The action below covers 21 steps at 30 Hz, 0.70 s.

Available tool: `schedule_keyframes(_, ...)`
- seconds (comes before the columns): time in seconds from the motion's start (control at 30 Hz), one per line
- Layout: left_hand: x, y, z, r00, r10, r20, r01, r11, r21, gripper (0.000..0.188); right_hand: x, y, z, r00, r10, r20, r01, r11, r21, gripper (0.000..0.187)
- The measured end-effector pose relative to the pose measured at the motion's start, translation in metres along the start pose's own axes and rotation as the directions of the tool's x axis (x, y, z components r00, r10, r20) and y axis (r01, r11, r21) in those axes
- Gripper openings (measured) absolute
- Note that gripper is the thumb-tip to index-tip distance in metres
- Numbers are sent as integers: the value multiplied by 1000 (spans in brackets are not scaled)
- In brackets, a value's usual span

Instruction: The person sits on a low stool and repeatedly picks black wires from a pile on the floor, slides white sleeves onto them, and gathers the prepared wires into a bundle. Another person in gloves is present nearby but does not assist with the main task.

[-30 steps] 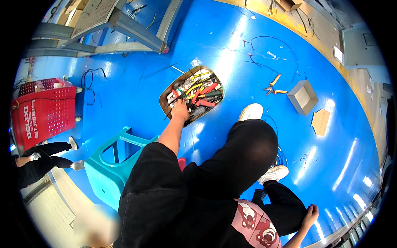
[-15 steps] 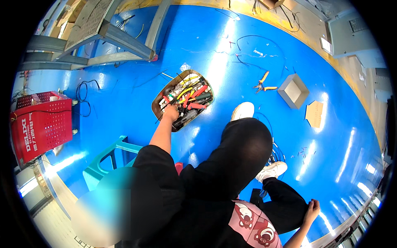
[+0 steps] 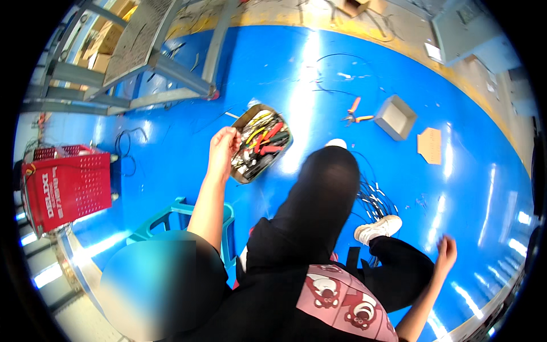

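Note:
My left hand (image 3: 224,149) is raised at the left rim of an open bin (image 3: 241,122) of hand tools on the floor. Its fingers are curled together; whatever they pinch, if anything, is too small to make out. Red-handled tools (image 3: 272,131), yellow-handled ones (image 3: 262,118) and dark pieces lie jumbled in the bin. Off to the right, past my bent leg, my right hand (image 3: 446,255) hangs above the blue floor, slightly blurred. Its fingers are loosely closed and nothing shows in them.
A teal stool (image 3: 165,215) stands left of my leg, a red perforated cart (image 3: 74,185) farther left. Orange-handled pliers (image 3: 356,117), a grey box (image 3: 396,118) and flat cardboard (image 3: 429,146) lie ahead right. Black cables (image 3: 376,200) lie by my shoe. A metal-framed rack (image 3: 171,74) is far left.
My left hand has come up out of the tool bin to its left rim. My right hand has shifted slightly up and right. The whole view has shifted a little.

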<state>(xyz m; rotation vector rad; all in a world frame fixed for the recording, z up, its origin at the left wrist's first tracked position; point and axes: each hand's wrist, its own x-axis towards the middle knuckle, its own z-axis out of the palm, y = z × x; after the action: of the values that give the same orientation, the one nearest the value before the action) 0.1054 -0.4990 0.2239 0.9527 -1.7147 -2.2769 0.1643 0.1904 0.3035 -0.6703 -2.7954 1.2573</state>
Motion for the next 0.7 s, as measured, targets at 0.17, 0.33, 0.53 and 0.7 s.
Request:
schedule_keyframes(0.17, -51, 92, 127, 825, 6, 565, 24, 999, -46, 17, 6, -218, 115, 760, -647, 65, 649, 760, -23, 24)
schedule_keyframes(0.33, -91, 111, 217, 598, -18, 801, 72, 997, -32, 27, -14, -298, 147, 671, -736, 90, 691, 664, 286, 25)
schedule_keyframes(0.53, -117, 92, 269, 513, -91, 854, 186, 983, -7, 27, -8, -260, 139, 793, -608, 46, 542, 737, 404, 8)
schedule_keyframes(0.7, -127, 62, 305, 532, -129, 837, 99, 991, 90, 23, 6, -223, 135, 892, -419, 170, 217, 726, 653, 9)
